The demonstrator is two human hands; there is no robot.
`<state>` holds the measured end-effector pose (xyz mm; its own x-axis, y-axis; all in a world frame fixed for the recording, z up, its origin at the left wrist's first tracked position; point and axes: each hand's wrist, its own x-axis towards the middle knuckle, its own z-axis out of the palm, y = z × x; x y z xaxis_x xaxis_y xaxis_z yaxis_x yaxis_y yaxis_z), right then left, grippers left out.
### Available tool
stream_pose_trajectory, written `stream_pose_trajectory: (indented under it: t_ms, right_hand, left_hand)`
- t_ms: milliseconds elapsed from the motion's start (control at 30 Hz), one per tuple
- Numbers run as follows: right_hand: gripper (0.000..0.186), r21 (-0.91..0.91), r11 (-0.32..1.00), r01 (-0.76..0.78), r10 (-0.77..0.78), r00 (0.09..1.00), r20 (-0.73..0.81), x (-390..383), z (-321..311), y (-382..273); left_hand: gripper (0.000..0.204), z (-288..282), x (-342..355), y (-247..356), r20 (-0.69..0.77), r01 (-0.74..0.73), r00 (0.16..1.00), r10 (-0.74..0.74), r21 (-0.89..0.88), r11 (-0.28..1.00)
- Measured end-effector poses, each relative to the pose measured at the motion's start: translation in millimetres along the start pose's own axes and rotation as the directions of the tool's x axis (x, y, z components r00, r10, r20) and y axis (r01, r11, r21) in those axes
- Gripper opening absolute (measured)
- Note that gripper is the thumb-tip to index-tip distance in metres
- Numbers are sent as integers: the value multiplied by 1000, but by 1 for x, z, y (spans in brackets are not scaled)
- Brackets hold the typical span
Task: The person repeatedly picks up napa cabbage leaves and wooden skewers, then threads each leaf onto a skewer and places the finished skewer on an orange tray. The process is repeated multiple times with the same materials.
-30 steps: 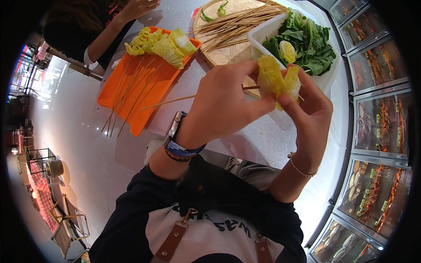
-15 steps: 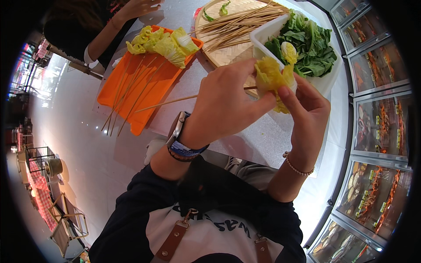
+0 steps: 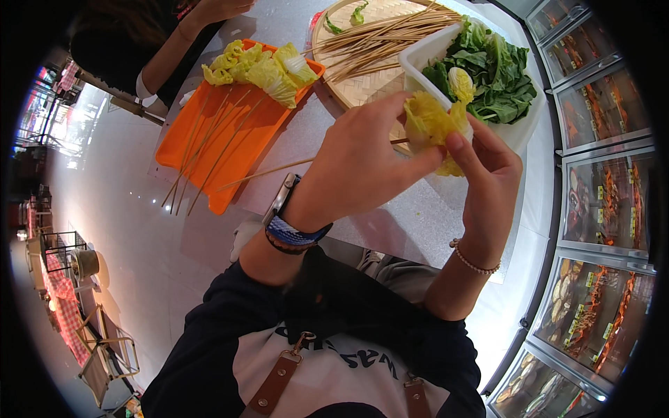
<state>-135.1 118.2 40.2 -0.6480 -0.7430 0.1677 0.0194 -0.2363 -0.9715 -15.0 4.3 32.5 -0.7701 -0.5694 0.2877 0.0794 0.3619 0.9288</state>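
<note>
My left hand (image 3: 355,157) and my right hand (image 3: 488,177) meet around a yellow cabbage leaf (image 3: 428,115), both closed on it. A long bamboo skewer (image 3: 265,171) runs from the leaf toward the lower left, passing behind my left hand. My right thumb presses on the leaf's front. Just behind them is a white plastic bin (image 3: 411,64) of dark green leafy vegetables (image 3: 505,83), with a small pale yellow cabbage head (image 3: 460,85) on top. To the left, an orange tray (image 3: 174,150) bears several bare skewers and a pile of cabbage leaves (image 3: 251,70).
A round woven bamboo tray (image 3: 383,87) with many skewers lies at the back of the grey table (image 3: 376,216). A co-worker's arm (image 3: 174,49) is at the top left. Glass-door display fridges (image 3: 606,195) line the right, and red checked tables (image 3: 63,299) stand at the lower left.
The leaf between my hands has folded closer together, and my right thumb sits higher on it. My hands have shifted slightly; the small cabbage head behind shows more.
</note>
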Motion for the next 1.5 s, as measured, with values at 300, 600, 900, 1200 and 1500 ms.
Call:
stream_pose_trajectory:
  t_ms: [300,600,900,1200,1500]
  right_hand:
    - [34,-45,998,-31,29,999,-43,-1,-1,0]
    - [37,-40,999,-7,6,999,-33,2,-3,2]
    - [41,34,999,-38,37,999,34,2,6,11]
    - [38,39,995,87,-77,977,-201,5,5,9]
    - [51,12,998,-60,61,992,-114,12,0,15]
  left_hand:
    - [36,-3,0,5,8,96,995,-96,-49,994]
    - [32,-9,1,10,82,153,986,-144,-108,982]
    - [35,-12,1,8,110,204,976,-185,-191,960]
    - [27,-15,-4,11,31,139,990,-139,5,990]
    - [14,-17,2,4,-78,158,985,-153,64,985]
